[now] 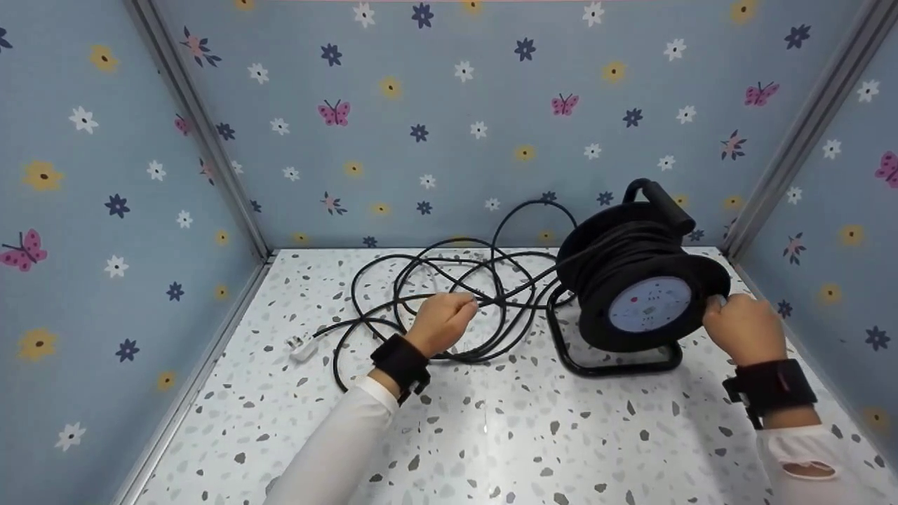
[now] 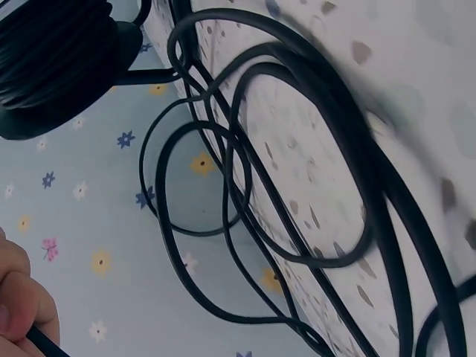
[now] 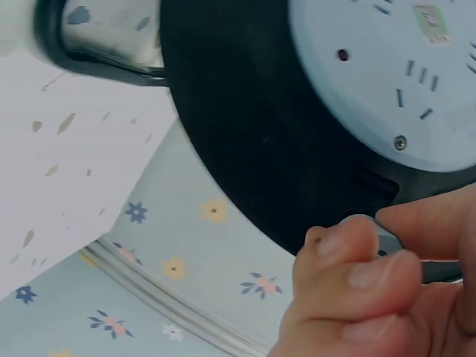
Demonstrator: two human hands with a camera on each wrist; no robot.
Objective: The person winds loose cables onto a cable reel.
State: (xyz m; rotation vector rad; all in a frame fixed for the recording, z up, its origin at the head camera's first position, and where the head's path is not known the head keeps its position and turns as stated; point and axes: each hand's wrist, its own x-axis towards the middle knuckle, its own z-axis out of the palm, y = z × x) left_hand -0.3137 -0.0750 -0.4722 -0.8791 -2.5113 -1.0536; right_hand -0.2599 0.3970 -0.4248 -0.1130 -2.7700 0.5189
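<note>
White sleeves stretch across a speckled table, black wristbands strapped just beyond the cuffs, as a person's two hands divide the work at a cable reel. We find the reel on the right side of the tabletop, its bent-tube stand holding the drum up off the surface, presumably so that it can spin freely. The right hand pinches a small knob near the drum's rim; a hold that far from the center, we judge, gives good leverage for turning. The left hand is closed around the black cable, a stretch of which appears to run straight from that fist to the drum; we read the hold as a way to guide the line and keep some tension on it. Around it, the slack sprawls in overlapping loops, a likely spot for snags. The white plug lies on the table's left, pins showing, well apart from the reel. We see the socket plate facing the person, which puts the knob within easy reach. The carrying handle stands untouched at the top, out of the right hand's way.
</note>
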